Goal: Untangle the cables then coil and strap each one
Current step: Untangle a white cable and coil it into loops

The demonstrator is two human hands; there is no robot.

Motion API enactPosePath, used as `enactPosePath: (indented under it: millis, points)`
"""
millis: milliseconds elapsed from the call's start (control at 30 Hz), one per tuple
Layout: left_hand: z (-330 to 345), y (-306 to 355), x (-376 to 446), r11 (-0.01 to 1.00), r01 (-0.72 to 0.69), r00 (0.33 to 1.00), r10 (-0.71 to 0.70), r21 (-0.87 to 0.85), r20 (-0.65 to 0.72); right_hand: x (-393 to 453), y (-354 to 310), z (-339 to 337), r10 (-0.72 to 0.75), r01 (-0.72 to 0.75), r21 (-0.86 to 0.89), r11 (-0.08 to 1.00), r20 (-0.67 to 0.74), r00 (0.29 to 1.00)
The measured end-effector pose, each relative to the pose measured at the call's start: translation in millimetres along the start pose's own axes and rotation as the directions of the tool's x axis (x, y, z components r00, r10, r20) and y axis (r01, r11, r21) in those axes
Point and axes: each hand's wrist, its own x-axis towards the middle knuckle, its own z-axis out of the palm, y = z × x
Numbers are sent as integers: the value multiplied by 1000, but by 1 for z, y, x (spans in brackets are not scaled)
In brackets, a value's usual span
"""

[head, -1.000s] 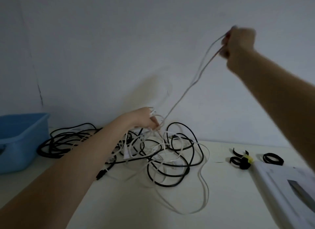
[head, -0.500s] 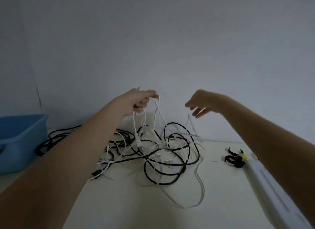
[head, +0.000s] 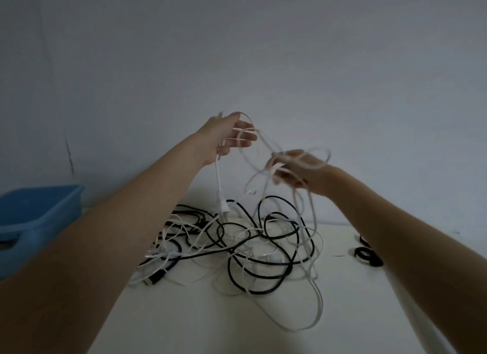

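Both hands are raised above the desk [head: 263,335], well clear of the pile. Left hand [head: 228,140] grips loops of the white cable [head: 317,298] — strands cross its fingers, and the cable's white plug [head: 220,204] dangles straight below it. Right hand [head: 295,170] has fingers curled around more white loops, blurred, with strands draped over its back. The white cable sags between the two hands and trails down into the tangle. Black cable [head: 259,272] lies on the desk in overlapping loops, interlaced with white strands; a black plug [head: 157,276] lies at the tangle's near-left edge. Blue tub [head: 39,216] stands at far left beside the wall — contents not visible from here. Black straps [head: 367,254] lie on the desk at right, apart from the tangle.
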Motion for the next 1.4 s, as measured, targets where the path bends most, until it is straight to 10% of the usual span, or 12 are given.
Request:
enactPosePath:
  millis: [133,267,433,533,667,833,1000,1133,1400]
  points:
    - [4,1,1,1000,10,1000,-10,13,26,2,-20,-56,40,-41,9,999,-497,867]
    - [20,0,4,995,18,994,-29,100,107,-9,-35,-93,-74,87,-16,996,-701,710]
    - [22,-3,8,993,103,983,-111,62,144,-21,-4,-77,238,-320,-397,860,-242,941]
    - [19,-8,5,977,154,960,-184,148,214,-23,11,-65,445,-362,-612,703,-18,896]
    - [15,-11,3,957,220,908,-272,190,317,-14,-11,-56,114,-141,-513,846,-84,990]
    - [17,-16,-1,958,256,803,-284,128,524,-18,-22,-25,76,17,-360,933,244,967]
    - [13,-21,-11,969,211,795,-248,132,554,-9,-3,-28,-95,97,24,995,-59,994]
    - [23,-23,-18,986,164,782,-149,31,606,-5,-5,-18,-204,218,5,976,-329,922]
    - [52,-17,-28,887,239,725,108,-395,681,-4,33,24,-13,7,-156,988,-39,999]
